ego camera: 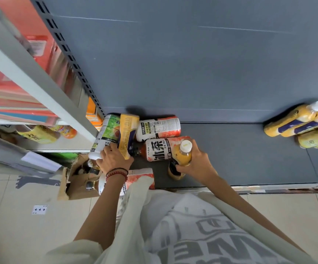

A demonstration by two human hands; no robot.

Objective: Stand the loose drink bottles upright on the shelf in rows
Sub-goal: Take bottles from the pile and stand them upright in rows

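On the dark grey bottom shelf (240, 155) my right hand (196, 162) grips an upright yellow-orange drink bottle with a white cap (182, 155) near the front edge. My left hand (113, 159) holds a yellow-labelled bottle (127, 134) that leans against a green-labelled tea bottle (105, 136) at the shelf's left end. Two red-and-white ice tea bottles lie on their sides between my hands, one further back (158, 127), one nearer (160, 150). Another red-and-white bottle (141, 178) lies at the shelf front, partly hidden by my sleeve.
Several yellow bottles (297, 122) stand grouped at the shelf's far right. A torn cardboard box (76, 183) with dark bottles sits on the tiled floor at left. A neighbouring white shelf unit (30, 77) with red packs stands to the left.
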